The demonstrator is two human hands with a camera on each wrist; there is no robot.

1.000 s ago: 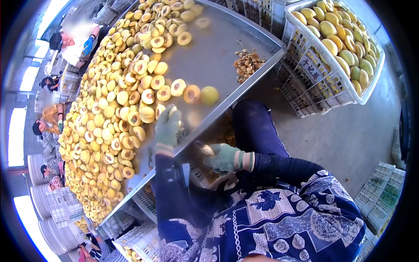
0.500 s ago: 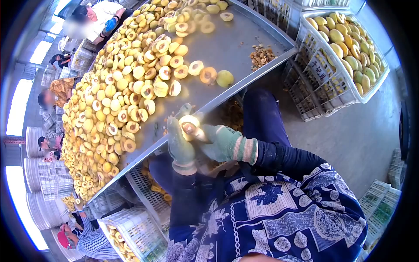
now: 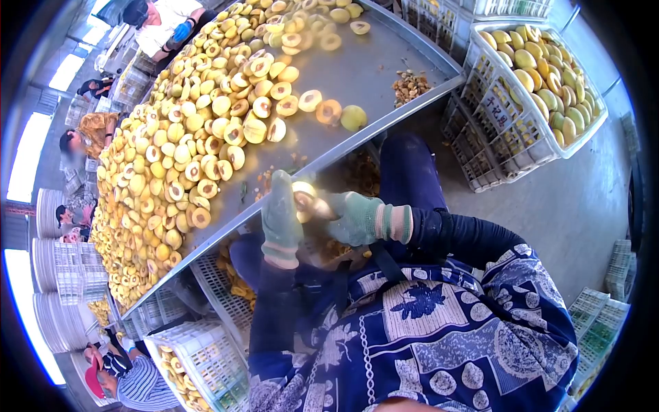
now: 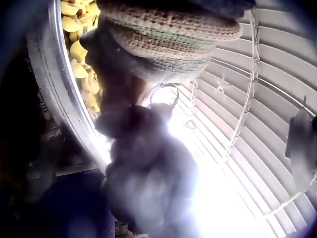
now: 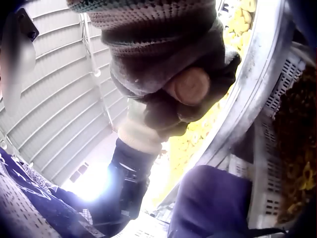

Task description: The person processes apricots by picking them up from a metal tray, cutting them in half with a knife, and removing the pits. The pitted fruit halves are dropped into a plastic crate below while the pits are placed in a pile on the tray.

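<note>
In the head view my gloved left hand (image 3: 280,214) holds a halved yellow peach (image 3: 303,195), its cut face showing a brown centre, just off the table's near edge. The gloved right hand (image 3: 358,218) is close against that peach half from the other side. A round wooden handle end (image 5: 191,86) pokes out of the right fist in the right wrist view; the tool's working end is hidden. Beside the hands, a metal-rimmed table (image 3: 384,69) carries a big heap of halved peaches (image 3: 206,123). The left wrist view shows the hands dark and blurred.
Crates of peaches (image 3: 504,130) stand at the right, and another crate (image 3: 206,364) sits below the table's near edge. A small pile of pits (image 3: 410,88) lies near the table's corner. Several people work along the far left side.
My left hand has come back from the heap with a peach half and met the right hand over the near edge. The right hand stays nearly in place.
</note>
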